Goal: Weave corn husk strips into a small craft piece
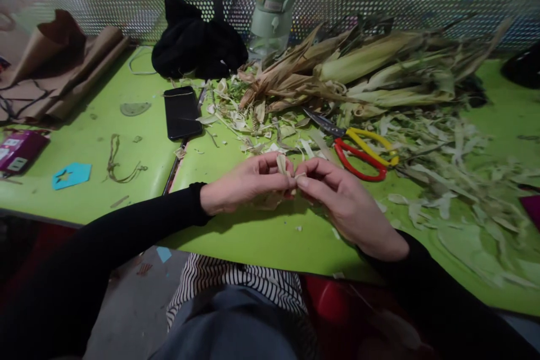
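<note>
Two bare hands, both pinching, knuckles curled. Our left hand (pixel 255 181) has thumb and fingers closed on a thin pale husk strip (pixel 281 163), flat and fibrous, its end poking up. Our right hand (pixel 348 202) has thumb and forefinger shut tight at a bit of pale husk (pixel 300 176); we can't tell if it's the same piece. Strip sits between the hands, over the near part of the smooth green table (pixel 253 241).

Just beyond our right hand: scissors (pixel 349 133), blades slightly parted, one red loop, one yellow, dark metal. Behind them, a heap of corn husks (pixel 371 62), papery, ribbed, brown to pale green, tapering. Curly, ribbon-like shreds (pixel 442 202) spread to the right.

Left side: glossy black rectangular phone (pixel 182 115), translucent half-round protractor (pixel 135 108), blue tag (pixel 71 176) with star cutout, looped thin twine (pixel 112 163), creased brown paper (pixel 80 76). Soft black cloth (pixel 198 48) beside a green bottle (pixel 272 19), near perforated panel (pixel 126 8).
</note>
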The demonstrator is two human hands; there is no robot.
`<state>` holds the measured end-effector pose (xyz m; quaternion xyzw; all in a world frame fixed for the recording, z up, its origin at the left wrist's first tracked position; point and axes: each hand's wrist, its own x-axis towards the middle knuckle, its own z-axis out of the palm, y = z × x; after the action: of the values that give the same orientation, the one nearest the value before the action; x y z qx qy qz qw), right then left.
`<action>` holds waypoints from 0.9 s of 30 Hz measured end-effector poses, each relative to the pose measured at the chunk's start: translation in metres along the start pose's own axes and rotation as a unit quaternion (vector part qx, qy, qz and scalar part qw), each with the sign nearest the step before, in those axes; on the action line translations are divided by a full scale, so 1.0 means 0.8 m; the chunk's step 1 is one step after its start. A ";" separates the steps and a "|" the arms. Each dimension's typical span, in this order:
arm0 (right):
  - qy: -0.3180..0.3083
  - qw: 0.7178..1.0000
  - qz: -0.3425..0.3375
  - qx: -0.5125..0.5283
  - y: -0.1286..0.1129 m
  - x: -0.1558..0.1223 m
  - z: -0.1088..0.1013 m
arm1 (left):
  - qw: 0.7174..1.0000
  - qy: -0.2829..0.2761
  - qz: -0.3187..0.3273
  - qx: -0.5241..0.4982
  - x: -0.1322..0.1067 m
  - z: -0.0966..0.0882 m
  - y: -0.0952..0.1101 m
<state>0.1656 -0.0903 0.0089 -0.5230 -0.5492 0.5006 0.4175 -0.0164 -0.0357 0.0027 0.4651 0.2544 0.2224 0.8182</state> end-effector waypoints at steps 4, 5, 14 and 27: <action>0.022 0.972 -0.153 -0.176 -0.008 -0.001 -0.013 | 0.999 0.007 -0.026 -0.046 0.002 -0.003 0.001; 0.019 0.957 -0.189 -0.218 -0.009 -0.001 -0.016 | 0.998 0.009 -0.030 -0.055 0.002 -0.003 0.002; -0.008 0.870 -0.311 -0.382 -0.005 -0.004 -0.021 | 0.997 -0.033 -0.070 -0.016 0.000 -0.005 0.006; 0.050 0.904 -0.250 -0.344 -0.006 -0.009 -0.008 | 0.926 0.022 0.179 0.332 -0.006 -0.001 0.005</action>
<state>0.1719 -0.0963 0.0150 -0.5037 -0.7784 0.1334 0.3502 -0.0210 -0.0359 0.0069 0.7431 0.2443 0.2781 0.5574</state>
